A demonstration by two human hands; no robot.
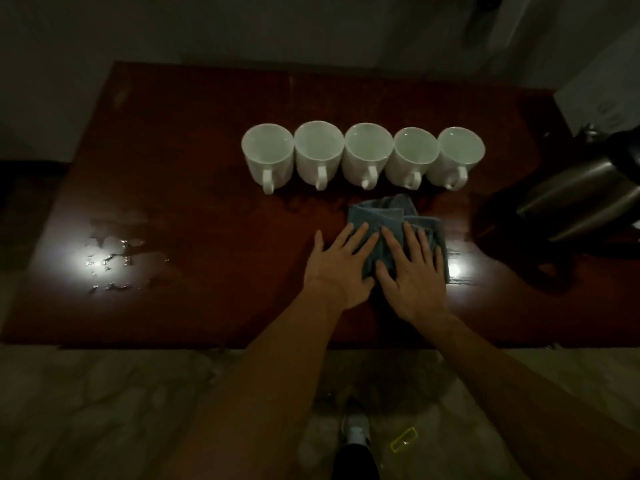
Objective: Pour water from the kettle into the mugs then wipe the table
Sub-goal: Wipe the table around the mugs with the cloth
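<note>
Several white mugs stand in a row across the middle of the dark wooden table, handles toward me. Just in front of them lies a crumpled blue-grey cloth. My left hand and my right hand both press flat on the cloth, fingers spread and straight, side by side. A steel kettle with a black top stands at the table's right edge, apart from both hands.
Spilled water glints on the table's left front part. The table's front edge runs across below my wrists, with pale marbled floor beneath. My shoe and a small yellow object are on the floor.
</note>
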